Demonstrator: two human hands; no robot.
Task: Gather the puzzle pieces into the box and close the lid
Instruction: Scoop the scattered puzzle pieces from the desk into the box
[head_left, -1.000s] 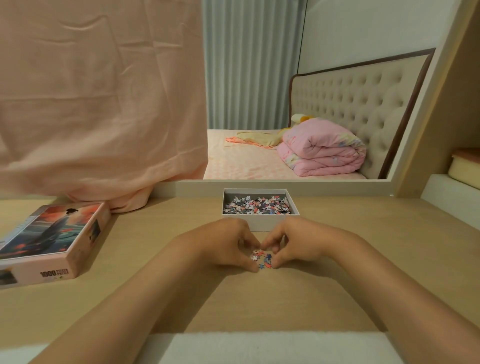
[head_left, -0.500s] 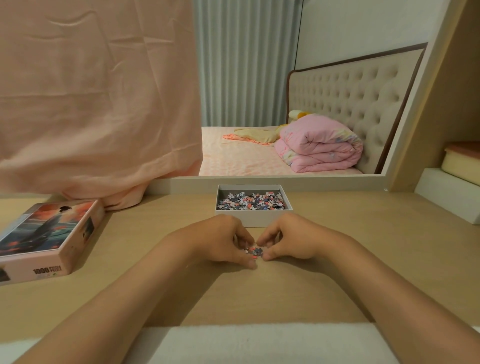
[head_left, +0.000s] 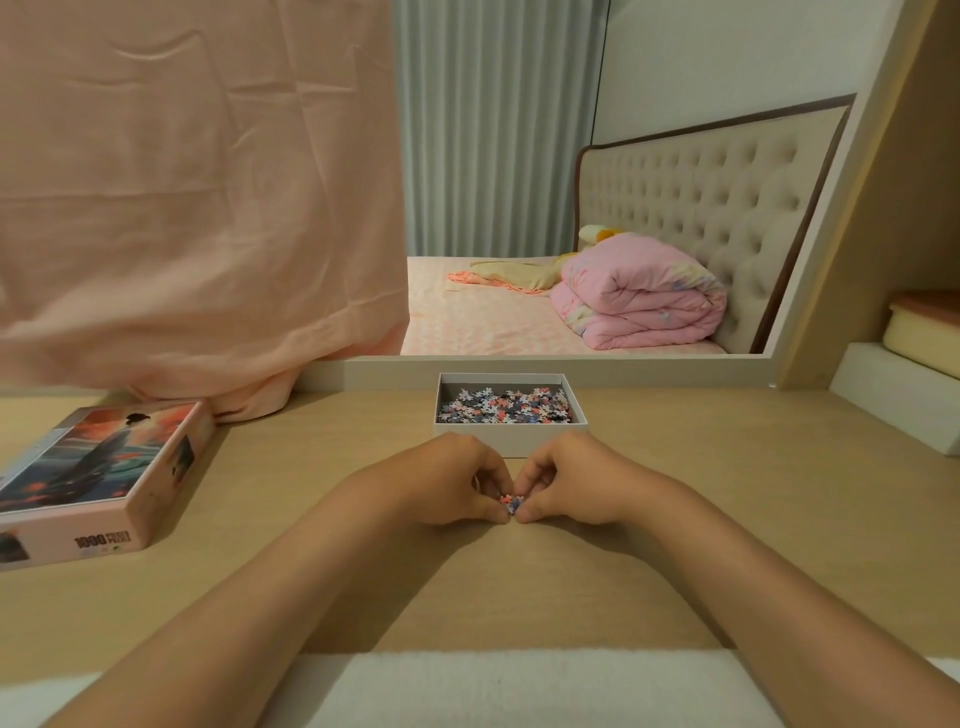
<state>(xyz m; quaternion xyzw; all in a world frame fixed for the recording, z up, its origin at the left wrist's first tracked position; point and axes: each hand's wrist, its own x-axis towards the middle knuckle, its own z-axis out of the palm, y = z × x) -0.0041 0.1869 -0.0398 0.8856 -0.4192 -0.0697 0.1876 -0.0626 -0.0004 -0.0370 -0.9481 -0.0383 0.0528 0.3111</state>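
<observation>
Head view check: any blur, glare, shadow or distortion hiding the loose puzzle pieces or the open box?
Head view: warm soft light, no glare; wide-angle bending only toward the edges; the white open cardboard box is sharp; faint shadow on the light wooden tabletop under the left hand and right hand, whose curled fingers, not shadow, cover most of the small pink-and-blue puzzle-piece heap.

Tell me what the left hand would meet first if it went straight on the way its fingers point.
The left hand meets the small pile of puzzle pieces first, then likely the right hand.
</observation>
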